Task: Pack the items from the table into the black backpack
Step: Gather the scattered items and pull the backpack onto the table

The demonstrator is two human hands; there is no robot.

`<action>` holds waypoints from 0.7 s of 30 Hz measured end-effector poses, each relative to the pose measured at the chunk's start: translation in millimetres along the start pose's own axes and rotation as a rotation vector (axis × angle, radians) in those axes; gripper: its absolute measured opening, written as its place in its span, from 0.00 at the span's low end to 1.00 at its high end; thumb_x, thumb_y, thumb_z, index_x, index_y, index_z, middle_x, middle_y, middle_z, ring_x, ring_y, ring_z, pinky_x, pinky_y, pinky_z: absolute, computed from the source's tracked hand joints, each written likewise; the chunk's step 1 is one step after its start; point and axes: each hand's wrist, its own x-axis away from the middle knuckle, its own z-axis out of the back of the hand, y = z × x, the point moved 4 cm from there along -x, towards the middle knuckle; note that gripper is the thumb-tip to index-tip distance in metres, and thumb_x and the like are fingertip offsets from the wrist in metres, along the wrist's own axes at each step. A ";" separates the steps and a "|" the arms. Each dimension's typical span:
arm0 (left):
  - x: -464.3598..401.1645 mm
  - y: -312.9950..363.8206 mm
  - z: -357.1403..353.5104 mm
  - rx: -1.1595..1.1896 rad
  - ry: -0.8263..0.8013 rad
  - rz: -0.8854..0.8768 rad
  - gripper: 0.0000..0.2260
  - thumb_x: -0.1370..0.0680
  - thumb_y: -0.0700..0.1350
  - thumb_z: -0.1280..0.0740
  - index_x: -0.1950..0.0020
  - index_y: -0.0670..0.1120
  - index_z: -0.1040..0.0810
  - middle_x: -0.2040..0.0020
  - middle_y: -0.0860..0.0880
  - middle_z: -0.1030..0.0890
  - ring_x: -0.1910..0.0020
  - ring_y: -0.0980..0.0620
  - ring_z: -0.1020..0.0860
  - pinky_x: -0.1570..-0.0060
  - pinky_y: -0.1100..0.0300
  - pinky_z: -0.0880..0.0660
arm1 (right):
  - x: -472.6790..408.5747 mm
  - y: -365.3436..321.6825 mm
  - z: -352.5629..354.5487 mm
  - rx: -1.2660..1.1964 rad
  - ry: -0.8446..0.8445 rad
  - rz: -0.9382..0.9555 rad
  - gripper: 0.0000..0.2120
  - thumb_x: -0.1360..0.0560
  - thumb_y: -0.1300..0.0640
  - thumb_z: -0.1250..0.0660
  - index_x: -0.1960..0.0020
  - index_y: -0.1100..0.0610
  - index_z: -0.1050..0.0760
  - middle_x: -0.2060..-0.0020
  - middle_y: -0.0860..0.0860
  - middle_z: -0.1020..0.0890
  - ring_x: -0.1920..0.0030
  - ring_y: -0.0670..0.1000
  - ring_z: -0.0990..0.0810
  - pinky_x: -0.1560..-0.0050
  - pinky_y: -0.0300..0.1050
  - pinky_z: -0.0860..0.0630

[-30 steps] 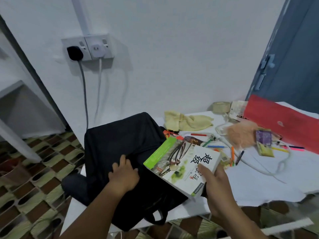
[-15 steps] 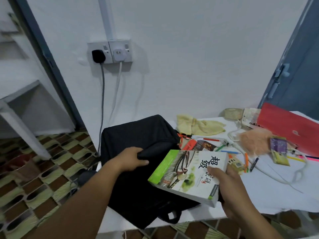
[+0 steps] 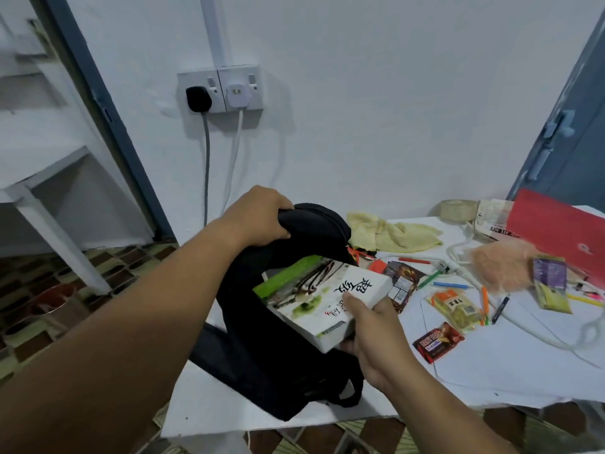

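Stiff, fairly heavy book (image 3: pixel 322 298), pinched at its near corner by right hand (image 3: pixel 370 335) and tilted into mouth of soft, limp backpack (image 3: pixel 262 348) on desk (image 3: pixel 491 362), held open by left hand (image 3: pixel 262 216) clenched on top rim; best gripped along spine.

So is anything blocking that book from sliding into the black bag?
Nothing visible does. The left hand lifts the top of the black backpack, holding its mouth open, and the right hand tilts the book with its green end already at the opening. The snacks and pens lie off to the side.
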 end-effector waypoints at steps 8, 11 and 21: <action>-13.5 -3.9 14.4 0.049 -0.066 -0.018 0.14 0.31 0.47 0.21 0.47 0.51 0.15 0.55 0.51 0.16 0.53 0.51 0.20 0.48 0.49 0.22 | -80.5 20.0 -53.2 -0.227 0.082 -0.133 0.18 0.18 0.64 0.38 0.31 0.55 0.35 0.42 0.60 0.19 0.53 0.60 0.15 0.65 0.59 0.17; -17.2 -7.7 11.6 0.116 -0.100 0.003 0.13 0.31 0.45 0.22 0.48 0.51 0.15 0.56 0.51 0.15 0.54 0.52 0.19 0.48 0.49 0.21 | -114.8 29.6 -73.7 -0.279 0.039 -0.251 0.22 0.20 0.67 0.37 0.29 0.59 0.39 0.46 0.62 0.19 0.54 0.61 0.15 0.57 0.64 0.18; -20.8 -23.6 1.3 0.254 -0.156 0.049 0.16 0.32 0.44 0.21 0.45 0.55 0.15 0.52 0.56 0.15 0.52 0.57 0.18 0.45 0.52 0.21 | -163.8 58.5 -52.0 0.547 0.041 -0.245 0.23 0.23 0.47 0.28 0.57 0.68 0.26 0.71 0.61 0.19 0.78 0.58 0.20 0.78 0.44 0.24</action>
